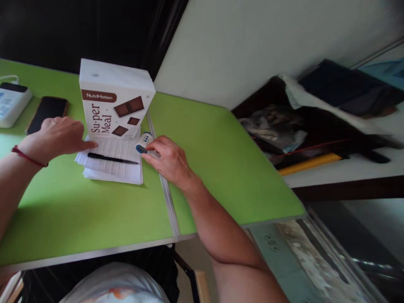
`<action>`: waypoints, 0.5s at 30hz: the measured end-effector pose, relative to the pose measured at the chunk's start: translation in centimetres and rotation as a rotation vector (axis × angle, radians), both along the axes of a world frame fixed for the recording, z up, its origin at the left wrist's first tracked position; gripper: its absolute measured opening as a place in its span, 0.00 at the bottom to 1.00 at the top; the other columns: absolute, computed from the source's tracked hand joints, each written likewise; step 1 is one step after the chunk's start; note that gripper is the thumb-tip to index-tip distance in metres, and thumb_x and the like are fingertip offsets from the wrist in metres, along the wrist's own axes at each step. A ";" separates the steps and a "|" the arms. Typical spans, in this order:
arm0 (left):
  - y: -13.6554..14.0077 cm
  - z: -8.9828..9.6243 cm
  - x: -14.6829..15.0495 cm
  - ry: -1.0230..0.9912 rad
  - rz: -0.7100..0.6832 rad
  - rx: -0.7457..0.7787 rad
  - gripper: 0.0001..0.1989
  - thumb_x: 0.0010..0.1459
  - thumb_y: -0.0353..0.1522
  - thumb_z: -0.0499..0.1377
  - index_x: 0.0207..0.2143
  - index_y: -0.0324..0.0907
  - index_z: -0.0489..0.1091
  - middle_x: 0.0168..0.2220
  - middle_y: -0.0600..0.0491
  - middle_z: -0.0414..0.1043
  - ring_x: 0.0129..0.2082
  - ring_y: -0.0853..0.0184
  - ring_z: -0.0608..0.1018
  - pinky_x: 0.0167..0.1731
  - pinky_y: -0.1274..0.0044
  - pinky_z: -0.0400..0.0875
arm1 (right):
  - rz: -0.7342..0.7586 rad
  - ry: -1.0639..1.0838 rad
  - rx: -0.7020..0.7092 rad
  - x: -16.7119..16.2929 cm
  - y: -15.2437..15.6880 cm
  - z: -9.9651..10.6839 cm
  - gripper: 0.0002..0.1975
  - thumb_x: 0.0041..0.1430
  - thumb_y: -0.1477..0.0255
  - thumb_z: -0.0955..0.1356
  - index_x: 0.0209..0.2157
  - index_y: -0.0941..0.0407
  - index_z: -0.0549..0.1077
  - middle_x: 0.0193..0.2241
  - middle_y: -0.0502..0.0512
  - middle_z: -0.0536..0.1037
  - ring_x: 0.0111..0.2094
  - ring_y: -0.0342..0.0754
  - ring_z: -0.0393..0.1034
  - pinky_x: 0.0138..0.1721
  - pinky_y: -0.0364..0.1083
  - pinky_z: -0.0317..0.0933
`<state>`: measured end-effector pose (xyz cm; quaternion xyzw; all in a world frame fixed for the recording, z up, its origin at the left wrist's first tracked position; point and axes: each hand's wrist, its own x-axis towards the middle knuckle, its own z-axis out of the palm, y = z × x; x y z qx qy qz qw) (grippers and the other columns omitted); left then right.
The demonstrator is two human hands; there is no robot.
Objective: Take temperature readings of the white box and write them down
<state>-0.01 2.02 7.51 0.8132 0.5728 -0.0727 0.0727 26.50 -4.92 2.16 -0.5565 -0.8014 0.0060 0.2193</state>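
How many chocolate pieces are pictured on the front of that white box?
3, all printed on the white cardboard NutriMotion box standing on the papers: a large piece at upper right, a small one below it, another lower left.

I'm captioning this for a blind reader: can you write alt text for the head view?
At a green table, the person's right hand grips a small white-and-blue device beside a white NutriMotion box, while the left hand rests on printed papers with a black pen.

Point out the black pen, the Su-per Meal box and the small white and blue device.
black pen (109, 158): head view, mid-barrel.
Su-per Meal box (110, 111): head view, front face.
white and blue device (144, 142): head view, upper side, beside right hand (170, 162).
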 end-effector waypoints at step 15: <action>-9.3 -3.4 6.4 0.256 -0.173 0.151 0.24 0.61 0.44 0.58 0.40 0.27 0.77 0.30 0.34 0.75 0.29 0.47 0.79 0.25 0.67 0.70 | 0.165 -0.185 -0.123 -1.6 -0.4 -1.4 0.09 0.64 0.75 0.67 0.39 0.59 0.81 0.37 0.63 0.78 0.38 0.52 0.71 0.40 0.52 0.67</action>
